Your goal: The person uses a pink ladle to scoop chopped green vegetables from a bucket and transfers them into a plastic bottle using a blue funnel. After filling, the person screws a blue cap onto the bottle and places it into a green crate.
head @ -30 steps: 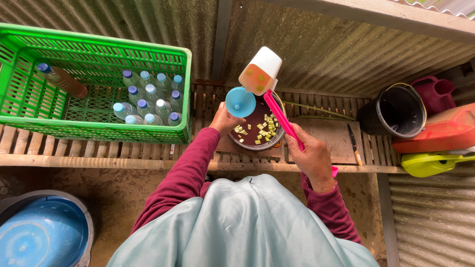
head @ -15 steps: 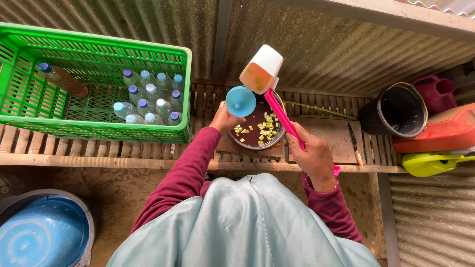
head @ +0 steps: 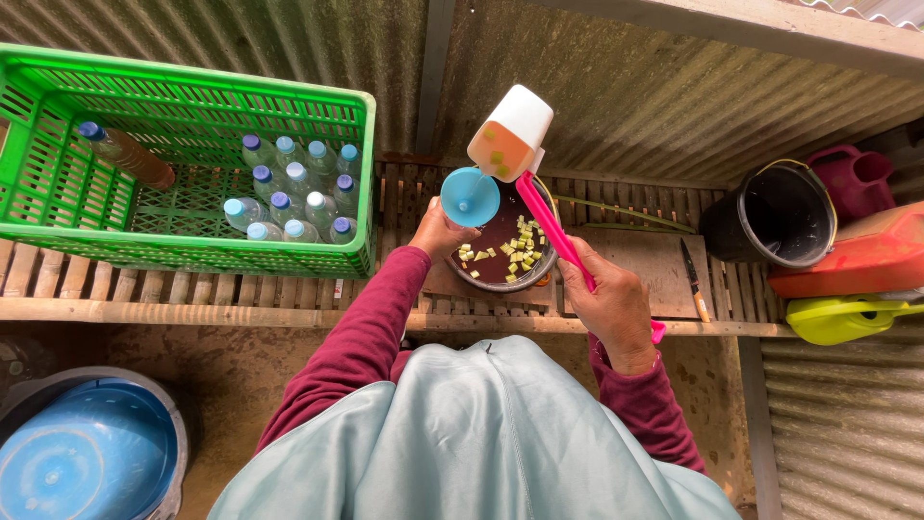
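While my right hand [head: 616, 306] is closed round the pink handle of a white scoop [head: 510, 133], tilted w/ orange liquid above the blue funnel [head: 470, 196], my left hand [head: 438, 231] grips under that funnel, just beside the pot [head: 500, 252] on the slatted surface [head: 635, 260].

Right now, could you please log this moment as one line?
left hand: holds blue funnel | right hand: tilts pink-handled ladle | below: pot

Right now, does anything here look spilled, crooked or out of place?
One brown bottle lies on its side in the green crate, while the clear bottles stand upright. No spill shows around the pot.
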